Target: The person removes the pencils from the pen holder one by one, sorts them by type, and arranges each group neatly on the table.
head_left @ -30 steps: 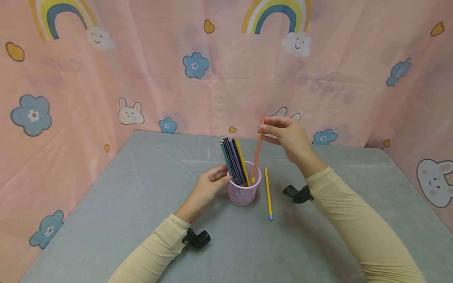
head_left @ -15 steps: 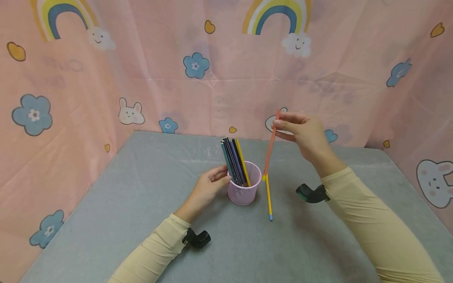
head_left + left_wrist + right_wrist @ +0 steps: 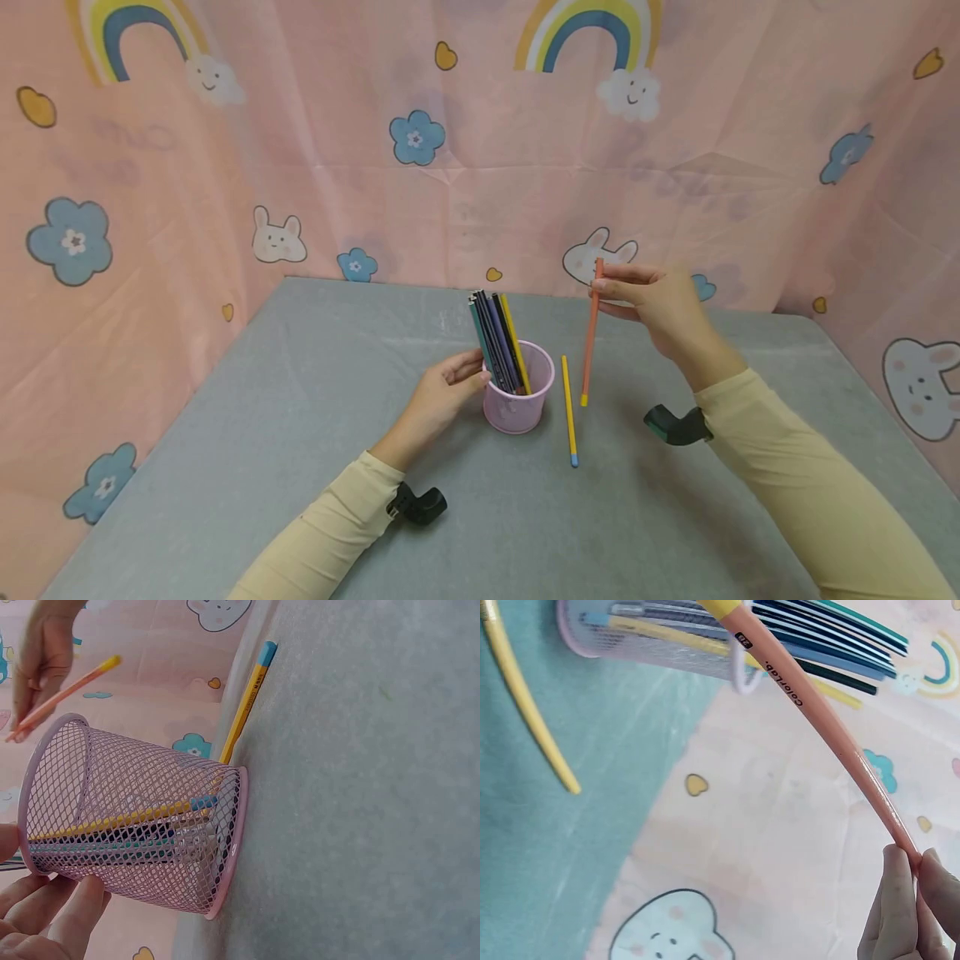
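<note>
My right hand (image 3: 660, 312) pinches an orange pencil (image 3: 591, 342) near its upper end, between thumb and fingertips. The pencil hangs almost upright, its yellow end down, right of the pink mesh pencil cup (image 3: 517, 415). Dark lettering shows along its side in the right wrist view. My left hand (image 3: 442, 396) holds the cup at its rim from the left, thumb at the top edge and fingers against the mesh (image 3: 150, 772). Several pencils (image 3: 495, 342), dark, teal, purple and yellow, lean left inside the cup. A yellow pencil with a blue end (image 3: 569, 412) lies on the table between cup and orange pencil.
A grey cloth covers the table (image 3: 480, 533). Behind it and at both sides hangs a pink printed curtain (image 3: 480, 208). A black wrist camera (image 3: 417, 507) sits at the left cuff, and another black camera (image 3: 678, 426) at the right cuff.
My right hand has drawn the orange pencil out of the cup, carried it right past the rim, then lowered it beside the yellow pencil. My left hand and the cup stay put.
</note>
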Demonstrator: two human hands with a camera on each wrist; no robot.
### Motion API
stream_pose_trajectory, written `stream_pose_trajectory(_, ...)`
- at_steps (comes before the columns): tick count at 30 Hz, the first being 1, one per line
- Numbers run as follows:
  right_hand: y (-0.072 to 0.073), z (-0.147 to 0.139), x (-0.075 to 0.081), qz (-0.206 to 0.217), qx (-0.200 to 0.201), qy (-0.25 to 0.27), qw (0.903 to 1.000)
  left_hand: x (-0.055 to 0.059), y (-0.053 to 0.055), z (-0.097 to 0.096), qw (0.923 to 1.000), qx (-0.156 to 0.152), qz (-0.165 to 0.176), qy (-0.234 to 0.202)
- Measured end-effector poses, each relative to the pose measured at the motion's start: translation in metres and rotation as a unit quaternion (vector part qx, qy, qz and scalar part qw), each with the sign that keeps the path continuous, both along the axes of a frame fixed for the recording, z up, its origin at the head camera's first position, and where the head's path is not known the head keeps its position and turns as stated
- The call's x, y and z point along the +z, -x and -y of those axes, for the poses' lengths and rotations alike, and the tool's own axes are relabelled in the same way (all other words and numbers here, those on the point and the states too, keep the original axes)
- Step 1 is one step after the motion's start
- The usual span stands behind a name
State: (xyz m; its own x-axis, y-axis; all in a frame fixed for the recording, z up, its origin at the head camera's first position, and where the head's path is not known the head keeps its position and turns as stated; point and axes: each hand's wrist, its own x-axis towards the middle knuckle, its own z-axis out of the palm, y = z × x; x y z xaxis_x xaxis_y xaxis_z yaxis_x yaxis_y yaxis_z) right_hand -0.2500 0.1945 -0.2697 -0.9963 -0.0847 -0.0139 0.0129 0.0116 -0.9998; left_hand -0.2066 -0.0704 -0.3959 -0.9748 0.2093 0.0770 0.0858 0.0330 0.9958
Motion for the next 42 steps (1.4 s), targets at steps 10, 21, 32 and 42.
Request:
stream_pose_trajectory(10, 0.004, -0.008, -0.029, 0.043, -0.006, -0.041, 0.9982, 0.001, 0.001, -0.001, 1.0, 0.005, -0.001, 0.003)
stream_pose_trajectory(21, 0.007, -0.013, -0.055, 0.054, -0.013, -0.104, 0.993, 0.0, 0.001, 0.0, 1.0, 0.003, -0.005, 0.002)
stream_pose_trajectory(32, 0.011, -0.019, -0.073, 0.084, -0.013, -0.164, 0.9827, 0.001, 0.0, 0.0, 0.9999, 0.002, -0.009, 0.009)
stream_pose_trajectory(42, 0.016, -0.021, -0.089, 0.114, -0.018, -0.19, 0.9749, 0.0, 0.0, 0.001, 0.9999, -0.004, -0.008, 0.006)
